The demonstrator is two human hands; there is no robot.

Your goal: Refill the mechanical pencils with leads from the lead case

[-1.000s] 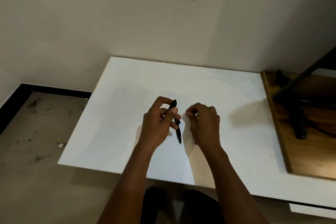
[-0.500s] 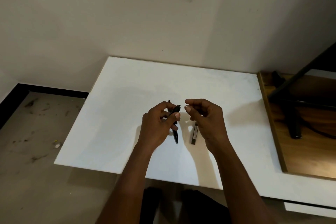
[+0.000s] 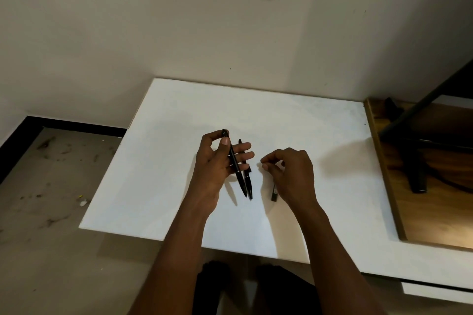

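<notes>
Here the only container in view is the lead case (image 3: 274, 193), a small dark stick that is lying flat on the white tabletop (image 3: 166, 161), just near of the right hand (image 3: 289, 174) and partly hidden under its heel. Whether it is open, and what is sitting inside it, is too small to tell.

The left hand (image 3: 217, 163) is holding a black mechanical pencil (image 3: 236, 171) above the table. The thumb and forefinger are pinching it close to its far end, and the other three fingers (image 3: 243, 148) are reaching out to the right behind the barrel, slightly spread. The pencil is slanting, cap end far and tip pointing near and right. A second pencil (image 3: 248, 184) is lying on the tabletop just right of the held one, almost parallel to it, its far end showing beyond the outstretched fingers and its tip pointing near.

The right hand is hovering to the right of both pencils with all fingers curled inward. Thumb and forefinger tips are sitting close together, facing left toward the left hand. Whether they are pinching a lead cannot be told.

The hands are working around the middle of the tabletop, well apart from every edge. Bare white surface is stretching left, far and right of them. The far edge is meeting the wall (image 3: 179, 20), the left edge is dropping to the floor (image 3: 51, 212), and the right edge is bordering a wooden surface (image 3: 448, 212) where a black stand (image 3: 419, 171) is resting.
</notes>
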